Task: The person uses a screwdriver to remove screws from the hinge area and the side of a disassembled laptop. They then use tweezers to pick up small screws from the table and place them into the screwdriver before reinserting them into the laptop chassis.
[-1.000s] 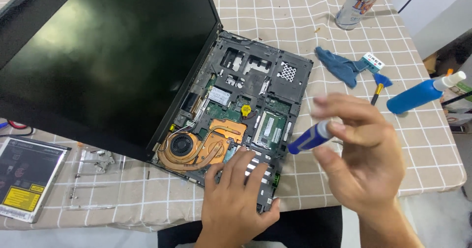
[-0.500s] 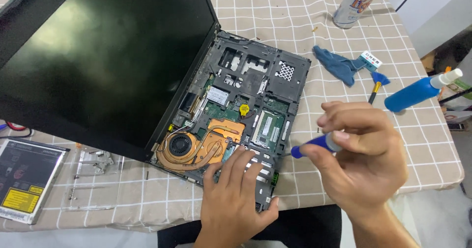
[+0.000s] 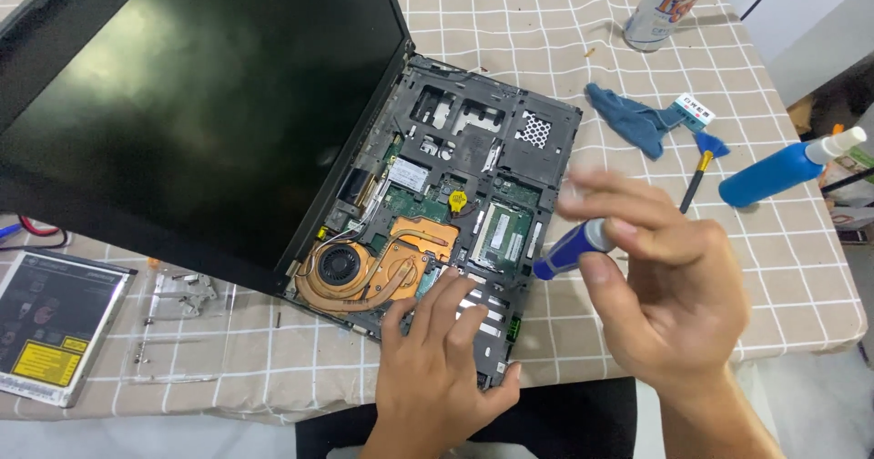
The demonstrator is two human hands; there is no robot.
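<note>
The right hand (image 3: 665, 286) has its fingers (image 3: 628, 209) and thumb clamped on a blue screwdriver (image 3: 569, 249), whose tip juts toward 8 o'clock, above the right edge of the opened laptop (image 3: 455, 213). The left hand (image 3: 437, 359) lies flat at 6 o'clock on the laptop's front edge, fingers spread and holding nothing, just below the copper cooler (image 3: 382, 263). A blue cloth (image 3: 633, 117) sits on the table (image 3: 783, 268) at 1 o'clock.

Opened laptop (image 3: 455, 213), internals bared, lies flat; blue screwdriver (image 3: 572, 248) tilts above it.
</note>
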